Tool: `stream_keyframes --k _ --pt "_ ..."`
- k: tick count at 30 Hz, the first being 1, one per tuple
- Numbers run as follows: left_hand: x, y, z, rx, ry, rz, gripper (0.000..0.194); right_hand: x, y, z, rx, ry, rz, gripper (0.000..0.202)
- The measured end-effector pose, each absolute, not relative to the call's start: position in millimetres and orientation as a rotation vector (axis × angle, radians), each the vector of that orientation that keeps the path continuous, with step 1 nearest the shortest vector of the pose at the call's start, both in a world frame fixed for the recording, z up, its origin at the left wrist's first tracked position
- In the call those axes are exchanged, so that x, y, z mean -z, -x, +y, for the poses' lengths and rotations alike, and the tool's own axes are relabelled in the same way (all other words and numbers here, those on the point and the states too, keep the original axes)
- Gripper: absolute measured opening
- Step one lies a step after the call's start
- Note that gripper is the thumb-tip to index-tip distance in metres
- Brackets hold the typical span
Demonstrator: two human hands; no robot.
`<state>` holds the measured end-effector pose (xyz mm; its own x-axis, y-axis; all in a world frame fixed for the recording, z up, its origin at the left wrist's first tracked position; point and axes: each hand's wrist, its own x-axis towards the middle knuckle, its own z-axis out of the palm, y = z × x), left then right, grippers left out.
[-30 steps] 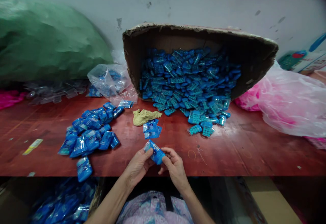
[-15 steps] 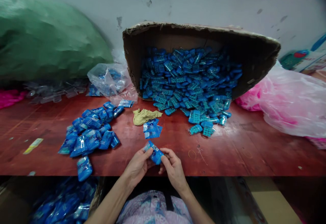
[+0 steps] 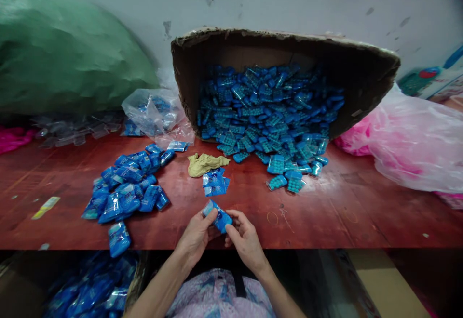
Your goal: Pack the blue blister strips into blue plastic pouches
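Between my hands, over the front part of the table, is a small blue printed packet. My left hand is closed on its left end, thumb on top. My right hand pinches its right end with thumb and fingers. Just beyond lie several flat blue printed sleeves, with a crumpled yellowish cloth behind them. Off to the left is a pile of blue packets, and one single packet overhangs the table's front edge.
A tipped cardboard box spills blue-green clear-covered packs onto the red table. A clear bag and a green sack stand at left, pink-and-white plastic bags at right. Below the edge, more blue packets fill a container.
The packet has turned slightly in my fingers, and my right thumb has shifted a little along its end. The camera view has moved slightly; the other things stay put.
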<state>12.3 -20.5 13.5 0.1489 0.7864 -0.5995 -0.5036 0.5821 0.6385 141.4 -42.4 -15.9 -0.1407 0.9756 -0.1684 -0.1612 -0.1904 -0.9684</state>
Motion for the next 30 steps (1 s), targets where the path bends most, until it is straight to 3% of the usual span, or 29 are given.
stream_keyframes --k 7,16,19,24,30 --pt "-16.1 -8.2 -20.2 -0.862 -0.38 1.014 0.019 15.3 -144.9 -40.3 -1.505 1.17 -1.083 0.025" --pt "-5.8 -9.2 -18.8 -1.08 -0.582 1.143 0.025 15.5 -137.1 -42.1 -1.56 1.185 -0.914 0.039" --pt "-5.6 -9.0 -18.4 -1.083 -0.499 1.116 0.027 13.3 -133.7 -42.5 -1.564 1.188 -0.938 0.033" --pt "-9.1 -11.5 -18.6 -0.99 -0.338 1.048 0.026 9.5 -133.7 -46.0 -1.298 1.263 -1.196 0.023" --pt "-9.3 -5.4 -18.3 -0.879 -0.22 1.023 0.011 3.9 -139.0 -50.3 -1.08 1.153 -1.494 0.031"
